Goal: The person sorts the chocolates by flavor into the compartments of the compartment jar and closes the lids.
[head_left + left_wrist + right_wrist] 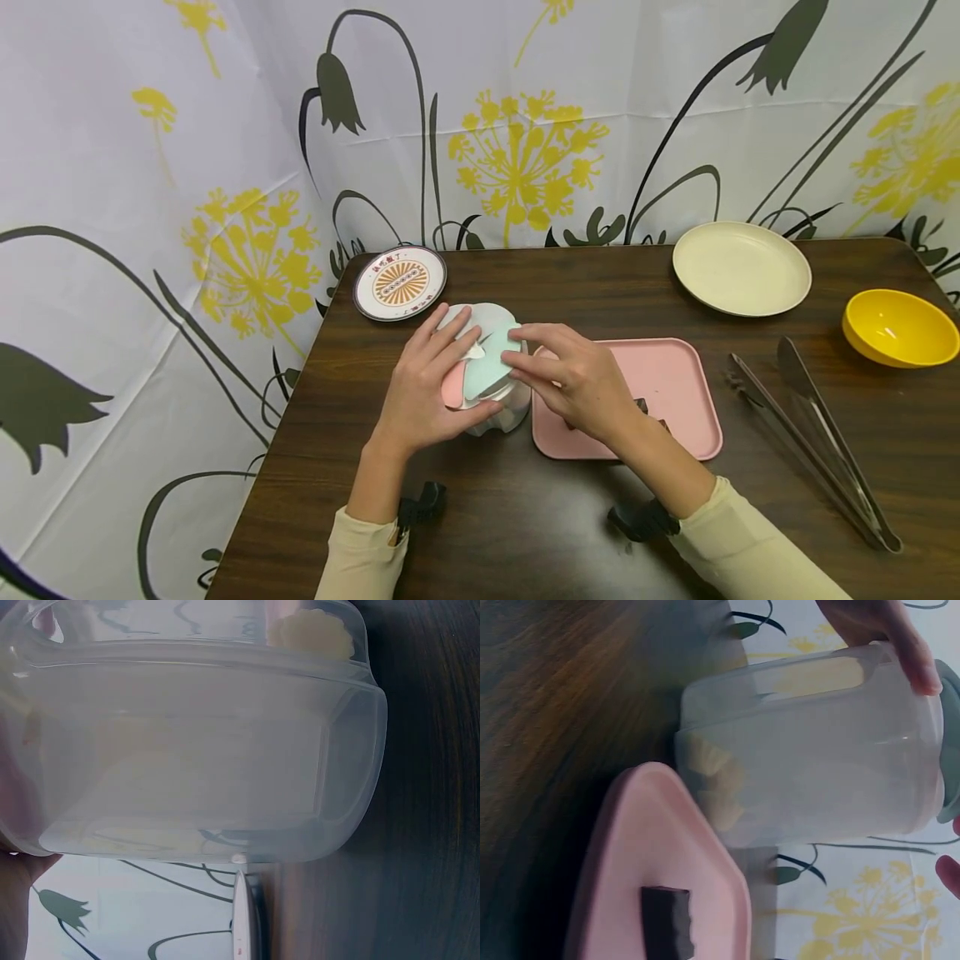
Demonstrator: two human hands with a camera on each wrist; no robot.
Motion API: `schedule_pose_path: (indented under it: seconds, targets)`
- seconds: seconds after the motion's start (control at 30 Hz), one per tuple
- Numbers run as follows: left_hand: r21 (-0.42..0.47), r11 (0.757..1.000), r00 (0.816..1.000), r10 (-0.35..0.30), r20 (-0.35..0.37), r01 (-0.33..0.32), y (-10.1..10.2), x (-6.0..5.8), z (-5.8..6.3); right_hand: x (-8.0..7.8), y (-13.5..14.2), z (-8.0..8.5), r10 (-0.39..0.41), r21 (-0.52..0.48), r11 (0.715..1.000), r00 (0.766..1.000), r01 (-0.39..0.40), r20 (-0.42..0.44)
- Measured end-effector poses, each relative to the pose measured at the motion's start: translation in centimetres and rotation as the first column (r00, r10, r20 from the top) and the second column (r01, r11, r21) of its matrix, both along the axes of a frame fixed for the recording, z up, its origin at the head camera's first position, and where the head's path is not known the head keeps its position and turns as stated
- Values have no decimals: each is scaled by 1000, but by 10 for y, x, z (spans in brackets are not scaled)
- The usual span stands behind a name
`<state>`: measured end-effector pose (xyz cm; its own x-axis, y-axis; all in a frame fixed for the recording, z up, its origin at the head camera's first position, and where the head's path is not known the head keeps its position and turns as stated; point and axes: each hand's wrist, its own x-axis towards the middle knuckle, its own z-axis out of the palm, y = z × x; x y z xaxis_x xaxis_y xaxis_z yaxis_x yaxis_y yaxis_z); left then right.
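A translucent plastic food canister (817, 750) stands upright on the dark table, its lid divided into mint (491, 358), pink and white sections. Several pale, scalloped pieces (319, 634) lie at its bottom. My left hand (423, 392) holds the canister's top from the left, fingers spread over the lid and thumb along the near rim. From the right, my right hand (573, 379) reaches over with its fingertips at the mint section's edge. Beside the canister is a pink tray (675, 367) with dark brown pieces (666, 922), partly hidden below my right hand in the head view.
A patterned plate (401, 283) lies at the back left. Toward the back right are a cream plate (742, 268) and a yellow bowl (900, 329). Metal tongs (825, 442) rest right of the tray. A flower-printed cloth (525, 158) hangs behind the table.
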<state>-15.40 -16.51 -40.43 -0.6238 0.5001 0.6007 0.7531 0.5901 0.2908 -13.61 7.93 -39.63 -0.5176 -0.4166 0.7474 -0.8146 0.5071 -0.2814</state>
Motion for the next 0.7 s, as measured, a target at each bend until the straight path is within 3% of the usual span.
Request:
schedule_pose_path:
  seconds: [0.7]
  targets:
    - [6, 1000, 1000, -4, 8, 4, 0, 1, -1, 6, 4, -14, 12, -13, 1000, 999, -12, 44]
